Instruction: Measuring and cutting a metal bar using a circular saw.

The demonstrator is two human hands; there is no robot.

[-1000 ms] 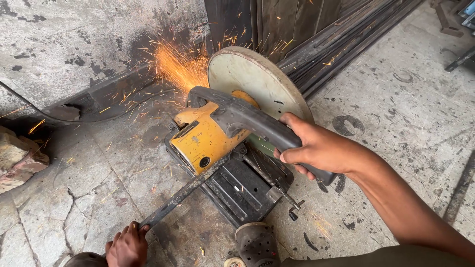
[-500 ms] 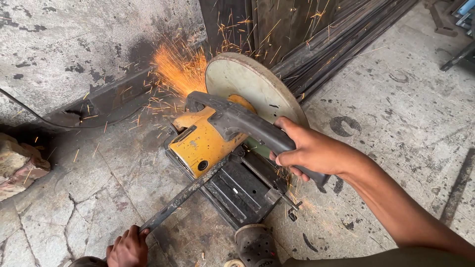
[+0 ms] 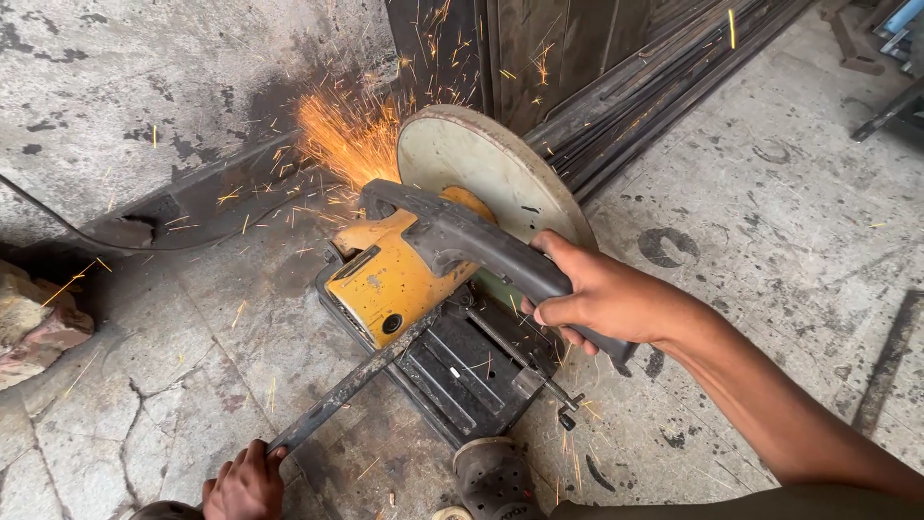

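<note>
While sparks [image 3: 351, 144] spray up and back against the stained wall [image 3: 144, 87], the cracked concrete floor [image 3: 770, 221] takes up most of the head view, with a bundle of long dark steel bars [image 3: 654, 96] lying along it at the upper right. At the centre stands a chop saw [image 3: 423, 279] with a yellow motor housing, a pale round blade guard [image 3: 491, 169] and a black base [image 3: 462, 371] resting on the floor. Right hand [image 3: 602, 299] is closed fully around the saw's dark grey handle [image 3: 500, 255], fingers wrapped underneath, arm reaching in from the lower right. A flat metal strip [image 3: 351, 385] runs from under the yellow housing down toward the lower left, lying low over the floor. Left hand [image 3: 245, 486] is at the strip's near end, fingers curled down onto it; how tightly it grips cannot be told. A dark shoe [image 3: 496, 481] sits just beside the base's near corner. Broken bricks [image 3: 38, 323] lie at the left edge, well apart from the saw
</note>
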